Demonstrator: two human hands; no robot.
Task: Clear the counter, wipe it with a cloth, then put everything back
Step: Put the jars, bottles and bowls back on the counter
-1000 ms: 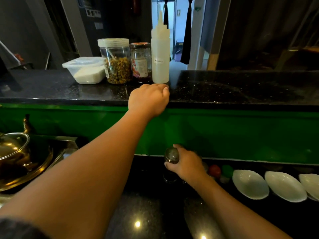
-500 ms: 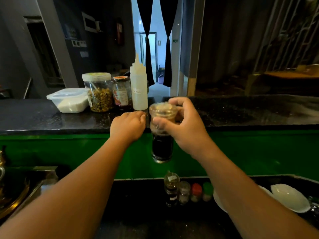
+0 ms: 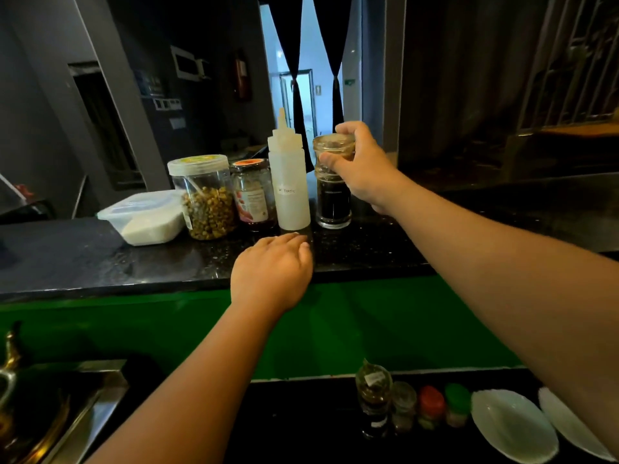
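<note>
My right hand (image 3: 360, 164) grips the top of a glass grinder jar (image 3: 333, 195) with dark contents, which stands on the upper black counter (image 3: 385, 249) right of a white squeeze bottle (image 3: 289, 182). Left of the bottle stand a red-lidded jar (image 3: 253, 195), a clear jar of dried buds (image 3: 206, 199) and a lidded plastic tub (image 3: 147, 217). My left hand (image 3: 273, 272) rests on the counter's front edge, fingers curled, holding nothing. No cloth is in view.
Below the green front panel (image 3: 351, 323), the lower black counter (image 3: 301, 423) holds several small spice jars (image 3: 402, 403) and white oval dishes (image 3: 512, 423) at the right. A sink (image 3: 97, 406) with a brass pot (image 3: 20, 413) sits at lower left.
My right hand lifted the grinder jar from the lower counter and set it on the upper counter beside the squeeze bottle. My left hand stayed on the counter edge.
</note>
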